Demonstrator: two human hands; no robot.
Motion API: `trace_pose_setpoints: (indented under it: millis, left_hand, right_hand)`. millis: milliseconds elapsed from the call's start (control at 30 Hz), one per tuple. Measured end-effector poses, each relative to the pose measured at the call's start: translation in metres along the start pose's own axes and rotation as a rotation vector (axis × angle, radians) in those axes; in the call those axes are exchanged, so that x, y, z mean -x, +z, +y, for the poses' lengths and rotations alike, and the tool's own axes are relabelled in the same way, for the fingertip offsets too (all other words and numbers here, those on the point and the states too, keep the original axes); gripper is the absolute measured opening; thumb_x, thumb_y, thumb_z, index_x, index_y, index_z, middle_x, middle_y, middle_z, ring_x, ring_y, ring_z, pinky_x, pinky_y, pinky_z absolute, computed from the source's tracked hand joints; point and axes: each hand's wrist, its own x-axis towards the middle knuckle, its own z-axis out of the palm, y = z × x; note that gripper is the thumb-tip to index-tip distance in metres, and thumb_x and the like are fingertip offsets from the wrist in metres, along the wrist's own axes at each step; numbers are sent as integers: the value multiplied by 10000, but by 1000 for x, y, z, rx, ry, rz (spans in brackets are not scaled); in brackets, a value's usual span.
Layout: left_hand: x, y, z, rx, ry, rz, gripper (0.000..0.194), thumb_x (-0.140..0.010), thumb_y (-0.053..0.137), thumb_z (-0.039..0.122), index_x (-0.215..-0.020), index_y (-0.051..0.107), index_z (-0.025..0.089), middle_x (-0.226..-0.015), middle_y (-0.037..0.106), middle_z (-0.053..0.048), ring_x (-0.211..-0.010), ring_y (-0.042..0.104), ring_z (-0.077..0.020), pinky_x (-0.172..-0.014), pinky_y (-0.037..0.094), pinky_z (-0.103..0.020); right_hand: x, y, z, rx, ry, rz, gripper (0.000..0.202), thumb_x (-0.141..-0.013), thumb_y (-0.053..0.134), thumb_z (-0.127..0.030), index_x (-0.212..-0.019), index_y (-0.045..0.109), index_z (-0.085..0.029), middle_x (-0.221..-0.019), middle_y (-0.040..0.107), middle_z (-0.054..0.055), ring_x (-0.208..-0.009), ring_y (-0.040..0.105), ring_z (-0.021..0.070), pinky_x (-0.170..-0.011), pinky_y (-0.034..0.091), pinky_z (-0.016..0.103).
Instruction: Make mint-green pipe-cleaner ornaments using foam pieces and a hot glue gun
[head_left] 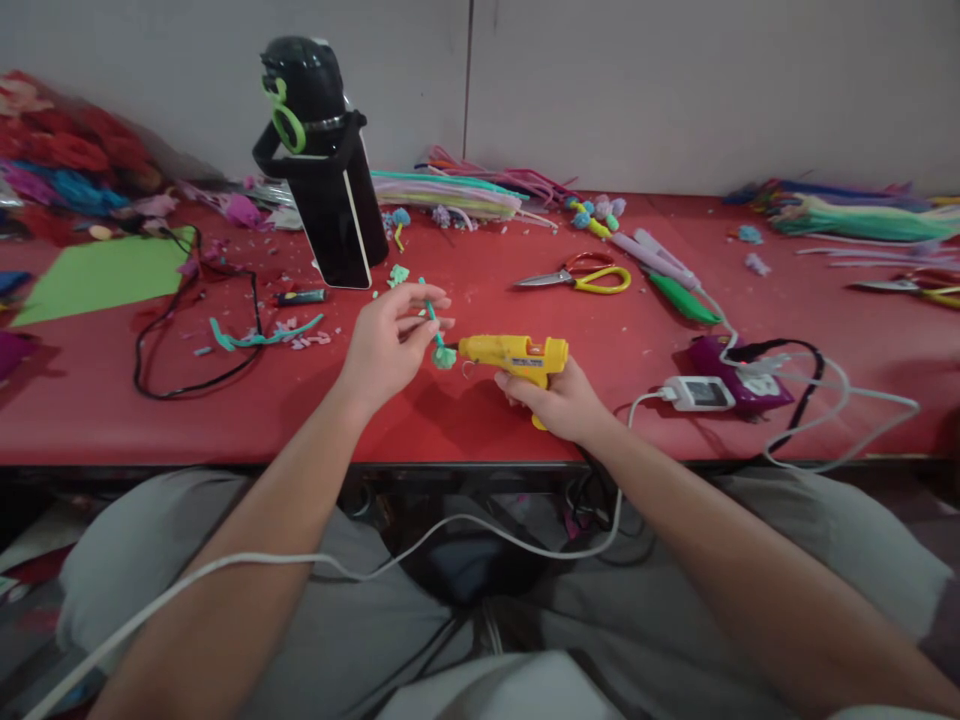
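Observation:
My left hand [391, 345] pinches a thin teal stem between thumb and fingers. At the stem's lower end hangs a small mint-green fuzzy piece [444, 357]. My right hand [556, 402] is wrapped round the handle of a yellow glue gun [514, 352], which points left. The gun's nozzle is at the green piece; whether they touch is too small to tell. Another mint-green piece [398, 275] lies on the red table [300, 430] just behind my left hand.
A black bottle [337, 200] stands behind my left hand. Red-and-yellow scissors [581, 274] lie beyond the glue gun. Bundles of pipe cleaners [450, 195] line the back. A black cable loop [142, 345] is at left; a purple block [742, 385] with cords is at right.

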Motion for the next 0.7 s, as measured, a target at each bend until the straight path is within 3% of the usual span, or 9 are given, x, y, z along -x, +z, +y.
trace_pose_setpoints:
  millis: [300,567,700]
  left_hand:
    - [0,0,2,3,-40,3,232,-866,624,76,-1057,657,202,-1123,750,-64,-971,776,-198,-910,648,-352]
    - [-1,-2,2,37,-50,32,232,-864,633,82,-1068,650,192,-1116,758,-74,-948,780,-202,-901,653,-368]
    - [-3,-7,2,44,-39,79,235,-865,641,77,-1069,646,192,-1107,758,-73,-953,783,-208,-911,652,-375]
  right_hand:
    - [1,-1,-5,49,36,-4,252,-810,685,-461,-877,675,-218,-679,615,13,-664,594,183,-616,512,315]
    - [1,-1,2,46,18,-14,241,-842,673,-435,-906,690,-203,-702,637,11,-640,589,167,-607,504,302]
    - [1,-5,-2,50,38,1,275,-835,704,-444,-960,728,-201,-820,720,43,-725,646,191,-665,533,316]
